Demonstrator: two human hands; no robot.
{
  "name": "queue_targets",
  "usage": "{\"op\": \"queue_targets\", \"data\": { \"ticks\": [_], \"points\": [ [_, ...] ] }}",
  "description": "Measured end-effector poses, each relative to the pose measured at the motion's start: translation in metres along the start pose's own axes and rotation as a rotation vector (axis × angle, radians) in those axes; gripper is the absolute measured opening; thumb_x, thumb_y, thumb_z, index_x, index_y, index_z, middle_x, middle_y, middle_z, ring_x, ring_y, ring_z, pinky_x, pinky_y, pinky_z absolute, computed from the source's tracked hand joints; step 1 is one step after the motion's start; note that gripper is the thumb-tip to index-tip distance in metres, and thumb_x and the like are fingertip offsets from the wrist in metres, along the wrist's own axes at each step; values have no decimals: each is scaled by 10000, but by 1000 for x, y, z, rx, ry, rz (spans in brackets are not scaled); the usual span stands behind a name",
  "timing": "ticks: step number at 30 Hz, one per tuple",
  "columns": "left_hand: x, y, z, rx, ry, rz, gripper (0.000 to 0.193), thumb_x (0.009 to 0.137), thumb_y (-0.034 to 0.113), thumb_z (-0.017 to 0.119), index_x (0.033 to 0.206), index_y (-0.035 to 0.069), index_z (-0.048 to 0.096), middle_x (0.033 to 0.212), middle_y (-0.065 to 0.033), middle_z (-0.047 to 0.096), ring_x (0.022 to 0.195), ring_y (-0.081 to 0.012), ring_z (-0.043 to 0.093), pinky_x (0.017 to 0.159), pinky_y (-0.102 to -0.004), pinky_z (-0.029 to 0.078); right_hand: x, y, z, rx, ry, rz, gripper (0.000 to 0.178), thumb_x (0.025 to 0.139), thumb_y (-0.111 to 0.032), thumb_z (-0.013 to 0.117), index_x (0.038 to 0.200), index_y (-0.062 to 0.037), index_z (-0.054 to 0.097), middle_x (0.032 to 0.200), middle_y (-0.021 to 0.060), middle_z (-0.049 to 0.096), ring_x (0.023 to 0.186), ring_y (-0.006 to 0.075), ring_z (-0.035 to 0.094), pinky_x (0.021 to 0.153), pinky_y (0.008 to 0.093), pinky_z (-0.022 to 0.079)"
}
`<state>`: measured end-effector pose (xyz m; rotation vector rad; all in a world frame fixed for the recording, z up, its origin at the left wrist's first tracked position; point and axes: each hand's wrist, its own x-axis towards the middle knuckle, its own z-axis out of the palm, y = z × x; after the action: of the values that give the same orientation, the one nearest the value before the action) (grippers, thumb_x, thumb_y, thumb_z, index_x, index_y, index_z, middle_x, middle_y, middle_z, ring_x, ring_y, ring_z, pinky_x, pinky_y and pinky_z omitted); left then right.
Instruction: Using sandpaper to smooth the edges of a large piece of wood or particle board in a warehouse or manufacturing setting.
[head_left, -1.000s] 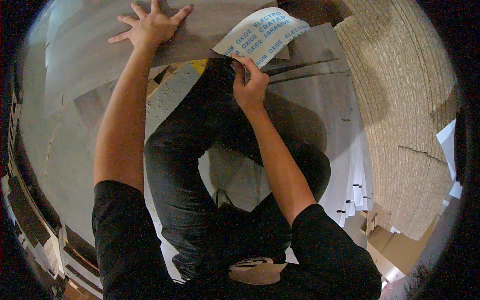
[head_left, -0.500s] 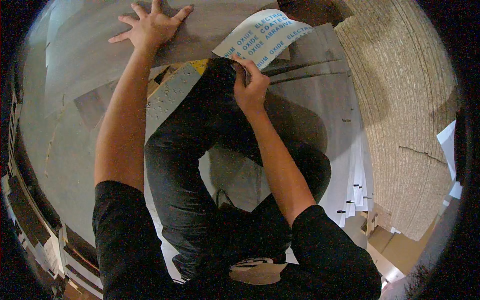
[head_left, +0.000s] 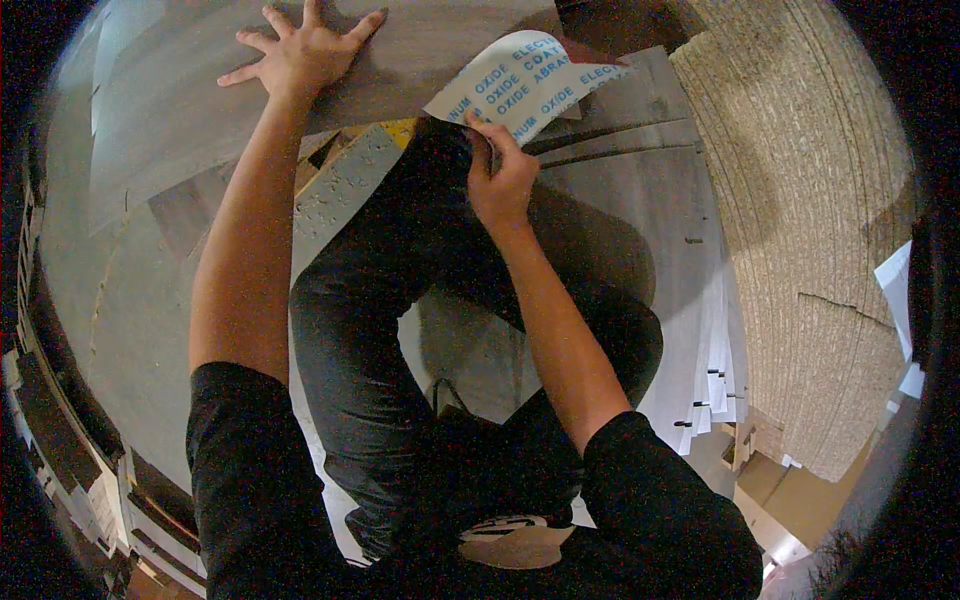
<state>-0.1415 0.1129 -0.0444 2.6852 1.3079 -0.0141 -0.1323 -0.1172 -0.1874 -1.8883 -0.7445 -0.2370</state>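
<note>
A grey-brown wood-grain board [head_left: 160, 110] lies at the far side, and my left hand [head_left: 305, 58] rests flat on it with fingers spread. By the board's near right edge, my right hand [head_left: 503, 175] pinches the lower corner of a curled sheet of sandpaper [head_left: 515, 85]. The sheet's pale printed backing faces up, and a reddish grit side shows at its far right edge. Part of the sheet overlaps the board; what lies under the curl is hidden.
Stacked wood-grain boards [head_left: 690, 220] lie right of my bent legs [head_left: 370, 300]. Farther right stands a tall stack of tan boards [head_left: 810, 250]. A grey piece with droplet-like marks [head_left: 345, 190] sits under the board's near edge. Grey floor [head_left: 140, 310] spreads at left.
The free far end of the sandpaper has dropped and curled over, showing more of its reddish side. Both hands have stayed in place.
</note>
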Motion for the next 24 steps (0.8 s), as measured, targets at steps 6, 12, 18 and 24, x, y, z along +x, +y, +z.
{"op": "queue_targets", "data": {
  "ticks": [6,12,18,24],
  "points": [
    [2,-1,-2,6,-22,-9,1035,865,875,396,1646,224,200,1715,-156,119,1557,-470,71,1085,-848,126,0,-3,1,-25,9,6,263,899,-14,640,1150,-48,712,1146,160,743,1059,308,721,913,381,534],
    [1,-1,-1,0,6,5,1032,866,875,394,1645,223,207,1715,-156,121,1557,-470,76,1084,-847,127,-10,11,6,-147,86,-56,168,955,-48,655,1101,-14,730,1030,158,763,960,291,744,879,359,545],
    [5,-2,-4,26,-27,-24,1031,864,879,389,1645,229,209,1716,-156,117,1557,-470,76,1082,-850,125,-101,65,22,-744,-276,-1,370,911,-153,677,1270,-70,657,1231,201,688,1099,437,651,993,546,483],
    [-1,4,-8,32,-37,-26,1029,861,882,388,1644,238,212,1718,-147,107,1557,-469,74,1085,-852,112,-160,99,21,-226,-138,278,204,1008,-180,629,1142,-40,695,969,196,739,895,341,739,806,413,557]
  ]
}}
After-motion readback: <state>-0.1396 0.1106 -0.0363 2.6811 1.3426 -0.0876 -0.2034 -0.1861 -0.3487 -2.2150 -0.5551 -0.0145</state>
